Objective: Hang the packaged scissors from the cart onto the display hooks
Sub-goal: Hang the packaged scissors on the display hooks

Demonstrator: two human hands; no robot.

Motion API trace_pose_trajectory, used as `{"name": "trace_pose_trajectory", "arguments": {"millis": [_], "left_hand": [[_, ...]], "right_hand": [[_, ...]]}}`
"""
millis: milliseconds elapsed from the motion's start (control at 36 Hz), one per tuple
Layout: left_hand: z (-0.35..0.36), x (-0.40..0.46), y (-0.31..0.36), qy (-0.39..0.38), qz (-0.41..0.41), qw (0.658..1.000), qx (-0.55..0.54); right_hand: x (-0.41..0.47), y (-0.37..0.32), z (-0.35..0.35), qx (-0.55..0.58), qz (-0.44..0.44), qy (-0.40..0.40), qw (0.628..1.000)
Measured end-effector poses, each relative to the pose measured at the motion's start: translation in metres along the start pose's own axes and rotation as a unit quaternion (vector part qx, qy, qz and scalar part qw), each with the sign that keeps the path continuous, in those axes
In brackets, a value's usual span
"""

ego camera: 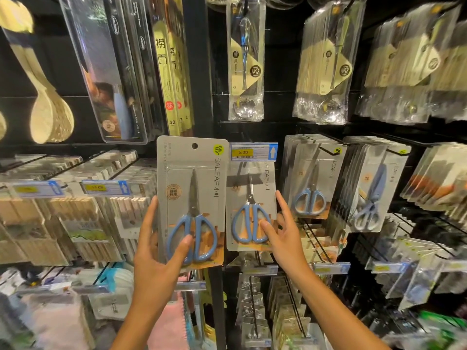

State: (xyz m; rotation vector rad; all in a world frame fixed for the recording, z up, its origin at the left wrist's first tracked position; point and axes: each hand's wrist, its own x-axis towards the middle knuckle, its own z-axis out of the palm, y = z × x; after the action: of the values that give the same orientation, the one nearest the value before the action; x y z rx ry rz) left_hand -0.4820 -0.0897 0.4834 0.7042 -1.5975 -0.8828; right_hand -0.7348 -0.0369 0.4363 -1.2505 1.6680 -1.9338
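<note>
Black store display racking fills the view, hung with rows of packaged kitchen goods on wire hooks.

At lower centre the left hand (pixel 154 251) grips a grey card package of blue-handled scissors (pixel 190 200), fingers behind its left edge and thumb curled across the front over the blue handles. It holds the package upright in front of the racking, free of any hook, with the round hang hole at its top showing empty.

Just to the right, the right hand (pixel 283 228) rests on a second, hanging package of blue-handled scissors (pixel 251 205): the thumb presses on the handles and the straight fingers spread along the package's right edge. A blue and yellow price tag reading 5.00 (pixel 254 151) sits at the end of the hook, covering the top of this package.

Further right hang a row of the same scissors packages (pixel 310 178) and then a row of larger pale-handled shears in clear packs (pixel 371 190). Above them hang metal spoons in clear sleeves (pixel 246 61). To the left of the held package, boxed wooden chopsticks (pixel 83 208) crowd the hooks, with pale wooden ladles (pixel 48 109) higher up.
</note>
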Motion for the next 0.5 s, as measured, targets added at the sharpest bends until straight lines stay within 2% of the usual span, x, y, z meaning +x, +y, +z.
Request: {"name": "trace_pose_trajectory", "arguments": {"millis": [111,500], "left_hand": [[0.002,0.003,0.0,0.002,0.001,1.0,0.003],[0.01,0.023,0.003,-0.006,-0.005,1.0,-0.024]], "right_hand": [[0.012,0.014,0.005,-0.026,-0.021,-0.004,0.999],[0.078,0.046,0.028,-0.167,-0.004,0.031,0.985]]}}
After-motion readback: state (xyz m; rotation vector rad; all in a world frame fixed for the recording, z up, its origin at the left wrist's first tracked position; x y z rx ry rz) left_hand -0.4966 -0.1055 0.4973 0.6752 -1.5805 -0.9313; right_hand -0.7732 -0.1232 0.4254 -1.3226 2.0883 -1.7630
